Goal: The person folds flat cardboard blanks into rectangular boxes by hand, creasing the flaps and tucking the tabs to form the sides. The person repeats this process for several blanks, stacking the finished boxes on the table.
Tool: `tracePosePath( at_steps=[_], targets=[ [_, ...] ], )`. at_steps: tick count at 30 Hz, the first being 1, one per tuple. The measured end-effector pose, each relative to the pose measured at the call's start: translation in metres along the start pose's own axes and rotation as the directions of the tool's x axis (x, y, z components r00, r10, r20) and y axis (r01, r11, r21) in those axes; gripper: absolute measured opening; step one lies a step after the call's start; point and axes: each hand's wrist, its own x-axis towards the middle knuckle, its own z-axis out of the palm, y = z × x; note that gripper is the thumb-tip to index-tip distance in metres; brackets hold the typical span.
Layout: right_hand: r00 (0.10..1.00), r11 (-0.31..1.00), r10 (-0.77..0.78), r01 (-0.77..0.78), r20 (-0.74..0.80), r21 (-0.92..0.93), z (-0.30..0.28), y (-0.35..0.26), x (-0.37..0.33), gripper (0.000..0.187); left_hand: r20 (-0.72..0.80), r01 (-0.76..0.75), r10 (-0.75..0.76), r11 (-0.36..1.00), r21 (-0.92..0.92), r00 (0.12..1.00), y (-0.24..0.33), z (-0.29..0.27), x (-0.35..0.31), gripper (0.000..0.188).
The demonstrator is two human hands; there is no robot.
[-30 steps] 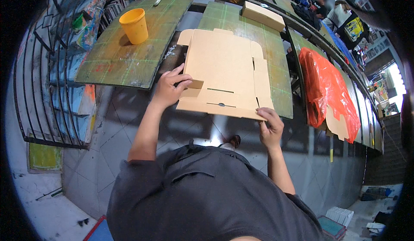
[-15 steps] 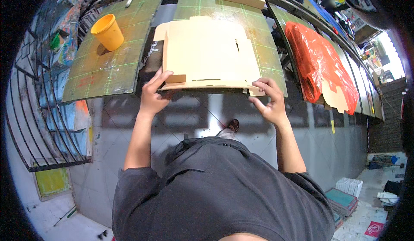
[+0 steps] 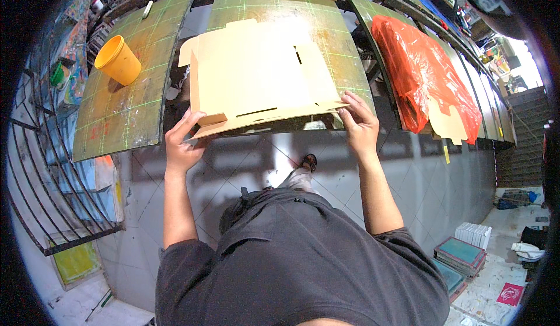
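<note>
the left hand [image 3: 184,142], stretched forward, pinches the card [image 3: 251,69] at its near left corner; the right hand [image 3: 361,126], also stretched, pinches the near right corner; the card is over the green board [image 3: 343,49].

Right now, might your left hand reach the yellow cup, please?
Probably yes: the left hand would have to leave the cardboard, but nothing visible stands between that hand and the cup on the left board.

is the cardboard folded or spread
Mostly spread: the cardboard lies broadly flat, with a small flap folded up by the left hand.
</note>
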Motion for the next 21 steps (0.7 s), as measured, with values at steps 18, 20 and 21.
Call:
tracePosePath(
  at_steps=[18,20,21],
  targets=[
    [0.957,0.803,0.22,-0.289,0.192,0.521,0.028,-0.026,0.0,0.043,-0.024,0.141,-0.143,0.987,-0.07,0.989,0.009,0.011,-0.01,0.04],
    [0.971,0.83,0.099,-0.201,0.217,0.52,0.028,-0.019,-0.005,0.046,-0.095,0.189,-0.2,0.975,-0.117,0.975,0.014,0.021,-0.01,0.042],
    [0.966,0.823,0.092,-0.21,0.241,0.528,0.028,-0.017,-0.006,0.053,-0.114,0.221,-0.228,0.973,-0.066,0.967,0.024,0.023,-0.006,0.05]
  ],
)
